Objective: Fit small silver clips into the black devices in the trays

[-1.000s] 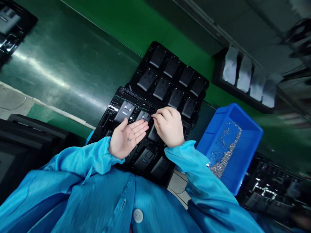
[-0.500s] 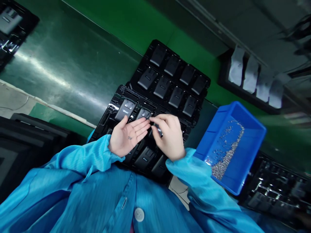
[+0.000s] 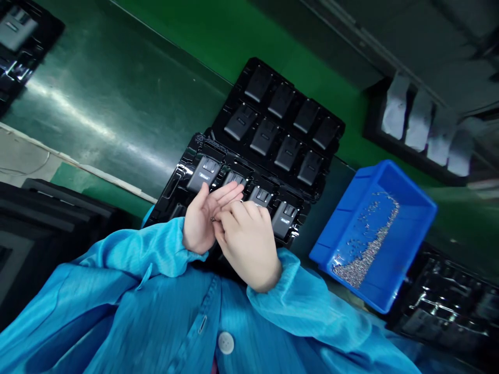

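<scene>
My left hand [image 3: 200,221] lies palm up with its fingers stretched out, above the near black tray [image 3: 166,200]. My right hand [image 3: 247,239] reaches over that palm, thumb and forefinger pinched together. At its fingertips, touching the left palm, is a small metal part [image 3: 212,219], too small to name exactly. Dark device housings with metal strips sit in the tray's pockets, such as the housing [image 3: 202,174] beyond my left thumb and the housing [image 3: 284,219] right of my right hand. The two hands hide several pockets.
A second black tray [image 3: 253,117] with several dark housings adjoins the near tray on its far side. To the right stands a blue bin [image 3: 413,223] with a heap of tiny metal parts [image 3: 360,262]. Another tray [image 3: 54,31] lies at the far left of the green table [image 3: 128,88].
My right hand has moved left and toward me, from above a tray pocket to my left palm. It now pinches at the small metal part there. Both hands leave more housings on the right uncovered.
</scene>
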Available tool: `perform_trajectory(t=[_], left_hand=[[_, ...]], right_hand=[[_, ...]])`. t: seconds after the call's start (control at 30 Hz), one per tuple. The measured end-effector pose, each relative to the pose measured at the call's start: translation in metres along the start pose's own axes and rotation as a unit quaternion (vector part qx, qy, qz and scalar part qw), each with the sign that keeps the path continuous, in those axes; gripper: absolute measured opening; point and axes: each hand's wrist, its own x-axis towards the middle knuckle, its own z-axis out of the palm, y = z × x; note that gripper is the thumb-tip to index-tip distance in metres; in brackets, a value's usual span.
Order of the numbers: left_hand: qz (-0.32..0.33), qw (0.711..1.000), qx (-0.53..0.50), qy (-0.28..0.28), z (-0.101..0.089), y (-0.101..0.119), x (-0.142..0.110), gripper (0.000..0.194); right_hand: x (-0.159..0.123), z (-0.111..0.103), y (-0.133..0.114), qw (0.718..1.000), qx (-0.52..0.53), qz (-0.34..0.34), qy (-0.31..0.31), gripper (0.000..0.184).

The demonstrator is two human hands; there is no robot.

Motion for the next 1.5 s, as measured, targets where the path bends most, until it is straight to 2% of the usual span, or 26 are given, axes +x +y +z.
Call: perform_trajectory(t=[0.23, 0.37, 0.5, 0.63, 0.73, 0.8, 0.9, 1.1, 1.3, 1.4, 1.5], left_hand=[[0.001, 1.000, -0.007, -0.009, -0.001, -0.001, -0.001, 0.068], [-0.020, 0.999, -0.025, -0.017, 0.000, 0.003, -0.002, 0.070], [-0.042, 0.999, -0.027, 0.001, -0.001, 0.009, -0.003, 0.069], [-0.046, 0.998, -0.031, 0.028, -0.004, 0.009, -0.002, 0.065], [-0.047, 0.997, -0.043, 0.040, -0.006, 0.006, 0.000, 0.067], [-0.050, 0.997, -0.043, 0.042, -0.007, 0.004, 0.002, 0.068], [-0.048, 0.997, -0.042, 0.042, -0.010, 0.002, 0.003, 0.068], [-0.047, 0.997, -0.041, 0.036, -0.013, 0.001, 0.006, 0.068], [-0.040, 0.997, -0.055, 0.048, -0.014, 0.000, 0.008, 0.061], [-0.038, 0.997, -0.061, 0.043, -0.014, -0.001, 0.007, 0.058], [-0.029, 0.997, -0.062, 0.039, -0.015, -0.002, 0.007, 0.058]], right_hand=[[0.007, -0.001, -0.003, 0.999, -0.044, -0.019, -0.017, 0.009], [0.007, -0.002, 0.001, 1.000, -0.009, -0.018, -0.010, 0.008], [0.006, -0.007, 0.007, 0.999, 0.046, -0.021, -0.002, 0.011], [0.016, -0.009, 0.032, 0.997, 0.077, -0.004, 0.031, 0.008], [0.035, 0.001, 0.059, 0.996, 0.049, 0.019, 0.076, 0.013], [0.049, 0.011, 0.073, 0.997, 0.005, 0.019, 0.071, 0.018], [0.066, 0.023, 0.082, 0.998, -0.063, -0.013, 0.025, 0.021], [0.078, 0.021, 0.072, 0.978, -0.187, -0.075, -0.047, 0.021], [0.083, 0.017, 0.055, 0.964, -0.230, -0.112, -0.077, 0.023], [0.082, 0.020, 0.047, 0.962, -0.234, -0.111, -0.082, 0.019], [0.078, 0.023, 0.044, 0.968, -0.227, -0.081, -0.070, 0.018]])
